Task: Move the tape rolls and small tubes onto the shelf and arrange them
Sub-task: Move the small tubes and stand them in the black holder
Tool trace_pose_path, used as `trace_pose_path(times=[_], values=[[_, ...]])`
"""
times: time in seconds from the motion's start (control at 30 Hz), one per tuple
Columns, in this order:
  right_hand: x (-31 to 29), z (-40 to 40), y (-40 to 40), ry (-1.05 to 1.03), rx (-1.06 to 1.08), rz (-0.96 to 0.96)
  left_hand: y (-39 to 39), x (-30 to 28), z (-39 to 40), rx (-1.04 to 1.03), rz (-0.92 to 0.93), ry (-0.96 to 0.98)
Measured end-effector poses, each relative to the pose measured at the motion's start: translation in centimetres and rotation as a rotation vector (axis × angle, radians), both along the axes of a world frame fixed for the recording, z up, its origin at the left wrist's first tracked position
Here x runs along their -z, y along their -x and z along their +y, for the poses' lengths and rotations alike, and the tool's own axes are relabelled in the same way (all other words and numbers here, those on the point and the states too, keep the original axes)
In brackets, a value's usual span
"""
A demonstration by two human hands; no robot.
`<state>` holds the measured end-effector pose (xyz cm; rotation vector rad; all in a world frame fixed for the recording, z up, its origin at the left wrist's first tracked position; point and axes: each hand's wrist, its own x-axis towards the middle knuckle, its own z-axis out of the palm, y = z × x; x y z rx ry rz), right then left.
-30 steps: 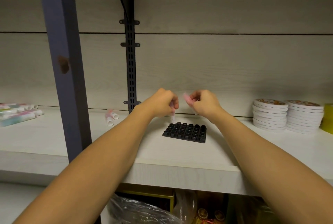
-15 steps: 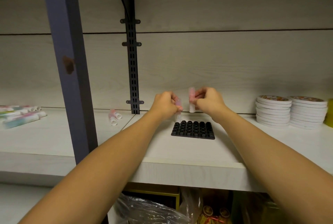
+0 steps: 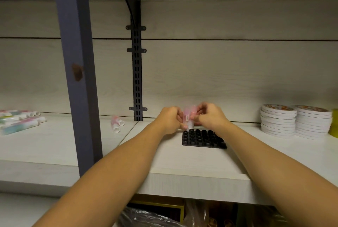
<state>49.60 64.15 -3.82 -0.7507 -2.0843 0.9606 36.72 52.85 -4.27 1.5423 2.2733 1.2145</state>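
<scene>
Two small pink tubes [image 3: 188, 117] stand upright side by side just above the back left corner of a black holder tray [image 3: 203, 138] with round sockets. My left hand [image 3: 171, 121] pinches the left tube and my right hand [image 3: 210, 117] pinches the right one. The tray lies on the white shelf [image 3: 164, 161]. Two more small pink tubes [image 3: 117, 123] lie loose on the shelf to the left. Two stacks of white tape rolls [image 3: 296, 120] sit at the right.
Several longer pastel tubes [image 3: 20, 121] lie at the far left. A blue-grey post [image 3: 78, 73] stands at the shelf's front left; a black slotted rail [image 3: 137, 73] runs up the back wall. A yellow object [image 3: 334, 123] sits at the right edge. Plastic-wrapped goods [image 3: 146, 217] are below.
Both hands have come together, bringing the two pink tubes from apart to side by side and upright, and lowered them toward the tray's back left corner.
</scene>
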Motion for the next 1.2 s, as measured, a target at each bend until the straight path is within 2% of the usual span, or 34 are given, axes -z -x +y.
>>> trace_pose_path(times=[0.1,0.23,0.33,0.53,0.73,1.2], values=[[-0.1,-0.4,-0.4,-0.044,-0.009,-0.004,0.7,0.1,-0.1,-0.004,-0.003,0.000],[0.0,-0.5,-0.5,-0.108,-0.029,-0.013,1.0,0.4,0.0,-0.061,0.198,0.064],[0.1,-0.4,-0.6,-0.120,-0.042,-0.020,1.3,0.4,0.0,-0.117,0.262,0.103],[0.3,0.0,-0.9,-0.107,-0.054,-0.041,1.1,0.2,-0.5,-0.168,0.302,0.169],[0.2,-0.6,-1.0,-0.293,-0.029,-0.163,0.5,0.1,-1.1,-0.175,0.355,0.209],[-0.4,-2.0,-1.2,-0.256,0.026,-0.178,-0.7,-0.2,-2.0,-0.177,0.429,0.252]])
